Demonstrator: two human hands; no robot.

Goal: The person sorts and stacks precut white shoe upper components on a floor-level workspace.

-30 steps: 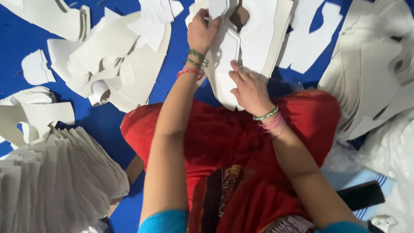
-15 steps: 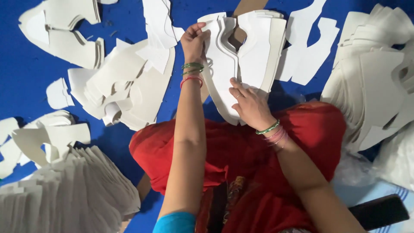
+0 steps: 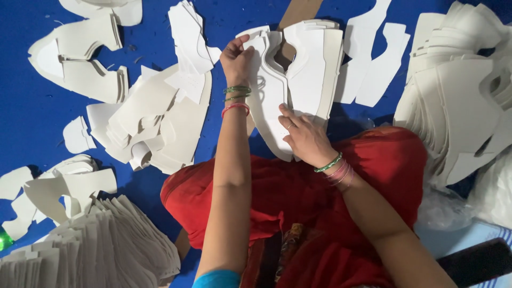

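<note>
My cut-piece stack [image 3: 298, 80] lies at twelve o'clock, loose pieces [image 3: 154, 122] at ten, a fanned pile [image 3: 101, 250] at eight, another heap [image 3: 458, 101] at two.

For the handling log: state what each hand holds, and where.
Left hand pinches the white cut-out stack at its upper left tip; right hand presses flat on its lower end.

blue floor covering [image 3: 32, 122], evenly lit

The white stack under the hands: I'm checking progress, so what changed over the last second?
Little changed. The left hand keeps its grip on the upper left edge of the white cut-out stack, and the right hand stays pressed on its lower end. The loose piles on the blue surface lie as before.
</note>
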